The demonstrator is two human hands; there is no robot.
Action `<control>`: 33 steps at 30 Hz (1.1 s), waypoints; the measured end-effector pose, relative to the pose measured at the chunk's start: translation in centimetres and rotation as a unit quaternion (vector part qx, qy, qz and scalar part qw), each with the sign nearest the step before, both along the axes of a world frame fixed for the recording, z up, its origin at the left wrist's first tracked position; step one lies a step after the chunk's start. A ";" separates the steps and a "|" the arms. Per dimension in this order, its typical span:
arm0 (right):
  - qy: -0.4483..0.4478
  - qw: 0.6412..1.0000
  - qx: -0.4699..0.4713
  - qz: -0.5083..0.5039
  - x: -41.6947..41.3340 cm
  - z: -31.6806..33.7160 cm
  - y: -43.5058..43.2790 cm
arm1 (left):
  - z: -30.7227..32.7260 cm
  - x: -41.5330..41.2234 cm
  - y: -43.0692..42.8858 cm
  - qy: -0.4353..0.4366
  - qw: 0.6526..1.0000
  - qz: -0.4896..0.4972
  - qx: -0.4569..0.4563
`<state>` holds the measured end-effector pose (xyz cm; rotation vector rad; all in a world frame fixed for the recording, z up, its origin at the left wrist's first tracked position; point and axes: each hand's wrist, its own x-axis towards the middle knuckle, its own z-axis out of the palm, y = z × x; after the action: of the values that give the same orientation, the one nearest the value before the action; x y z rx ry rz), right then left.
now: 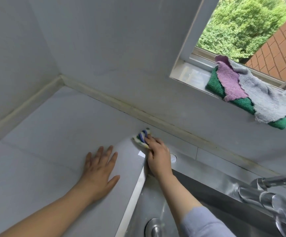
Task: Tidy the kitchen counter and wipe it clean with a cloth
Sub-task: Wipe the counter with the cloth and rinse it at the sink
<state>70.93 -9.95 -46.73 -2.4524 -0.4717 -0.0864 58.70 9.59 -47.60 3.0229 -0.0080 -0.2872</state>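
Nearest the camera, a steel sink (157, 200) fills the lower right, with its round drain (153, 227) at the bottom edge and a chrome tap (265, 197) reaching in from the right. A grey-blue sleeve (205, 223) covers the right forearm, which crosses above the basin.

The left hand (99, 170) lies flat on the pale grey counter (44, 151) just left of the sink's edge. Its grip is apart, fingers straight and spread, and holds nothing.

A little farther back, the right hand (159, 156) rests on the counter at the sink's back corner. Its grip is clamped on a small cloth (141, 136), white with blue and green stripes, with the fingers curled over it and pressing it to the counter close to the back wall. Just right of this hand is a small round cap (173, 157) set in the surface.

Behind, a yellowed sealing strip (121, 103) runs where the counter meets the grey wall.

Farther right, on the windowsill (190, 74), three cloths lie stacked: a green towel (214, 84) underneath, a purple cloth (229, 81) and a grey cloth (262, 98) on top. Outside the window are leafy trees (241, 23) and a brick wall (280, 53).
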 end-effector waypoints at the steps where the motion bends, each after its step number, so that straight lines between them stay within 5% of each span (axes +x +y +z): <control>1: 0.007 1.000 -0.004 0.000 -1.0 0.1 0.0 | -0.1 -0.4 0.1 -0.003 1.000 -0.004 0.000; 10: 0.036 0.999 -0.019 0.015 -12.3 1.1 0.7 | 2.0 -6.2 1.5 0.078 0.994 0.035 -0.062; 21: -0.018 0.999 0.021 0.018 -28.6 1.7 2.6 | 4.3 -19.4 4.6 0.154 0.987 0.021 -0.029; 33: 0.083 0.996 -0.034 -0.015 -44.5 1.2 3.2 | 3.7 -31.2 5.0 0.179 0.983 0.013 -0.032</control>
<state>26.46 -6.73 -45.55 -2.5082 -0.3711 0.1239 27.52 14.63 -43.91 2.8587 0.0502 -0.8046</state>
